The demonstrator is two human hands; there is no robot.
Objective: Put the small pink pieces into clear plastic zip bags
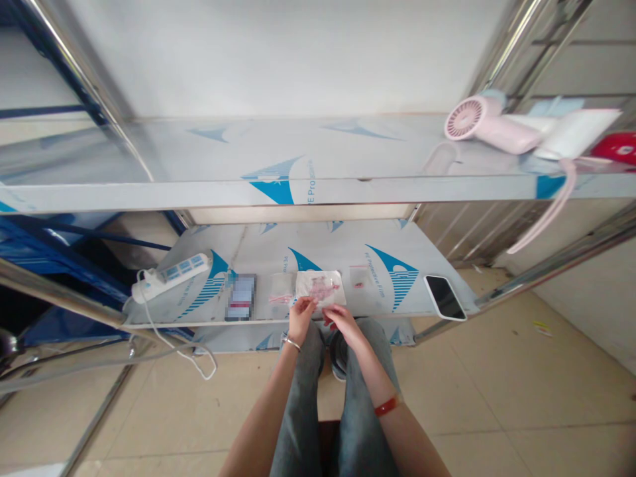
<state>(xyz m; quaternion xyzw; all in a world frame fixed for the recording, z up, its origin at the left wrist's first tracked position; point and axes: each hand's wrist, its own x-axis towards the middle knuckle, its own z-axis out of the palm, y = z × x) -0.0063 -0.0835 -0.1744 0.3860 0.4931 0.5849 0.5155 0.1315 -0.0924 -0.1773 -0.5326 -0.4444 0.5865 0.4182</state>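
Observation:
At the front edge of the lower shelf, my left hand (301, 317) is closed, its thumb and fingertips pinched over a white sheet (303, 281). What those fingertips hold is too small to make out. My right hand (344, 320) is close beside it, fingers bent together. Something small and dark red (330, 323) shows just under its fingertips, but its kind is unclear. A pinkish, shiny bundle (324, 289) lies on the white sheet. To the left is a clear bag (281, 286) with pink strips at its lower end; to the right, a small clear bag (360, 277) with a red bit inside.
The lower shelf (268, 242) also holds a power strip (173, 275), a pixelated rectangular item (241, 297) and a white-edged phone (445, 297) overhanging the front edge. Above, the upper shelf (308, 189) carries a pink handheld fan (489, 126) with a hanging strap.

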